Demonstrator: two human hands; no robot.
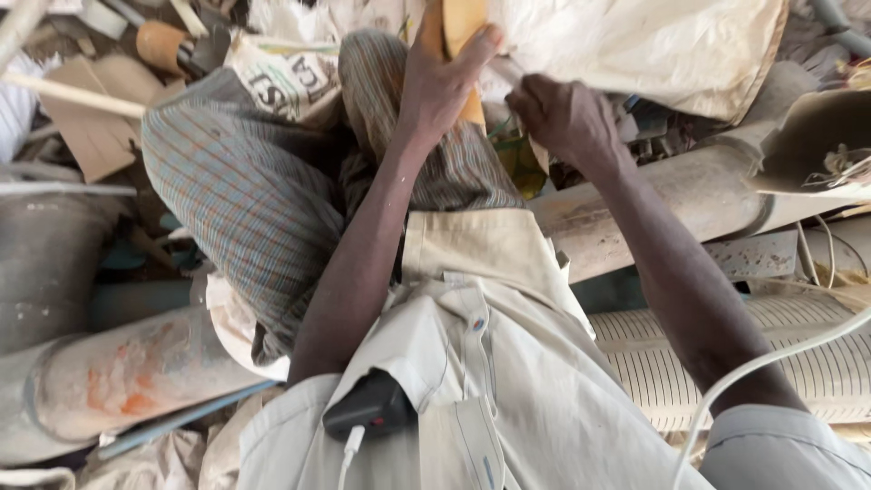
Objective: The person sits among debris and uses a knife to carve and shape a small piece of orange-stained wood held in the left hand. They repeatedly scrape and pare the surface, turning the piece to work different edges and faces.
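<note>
Gripping a flat, tan-yellow wooden piece (460, 36) near the top edge of the view, the left hand (437, 83) wraps thumb and fingers around it and holds it upright. Right hand (564, 116): clenched just beside that piece, closed on something thin that the pictures do not show clearly. Above and to the right of both hands: a pale woven plastic sack (653, 45), creased. Below the hands: folded legs in a striped, checked cloth wrap (245, 200), and a cream button shirt (508, 363) carrying a small black device (372, 406) with a white cable (762, 363). To the right: a thick grey pipe (671, 204) and a ribbed, cream-coloured slotted pipe (817, 363). At the left: a grey pipe with orange stains (118, 377).
</note>
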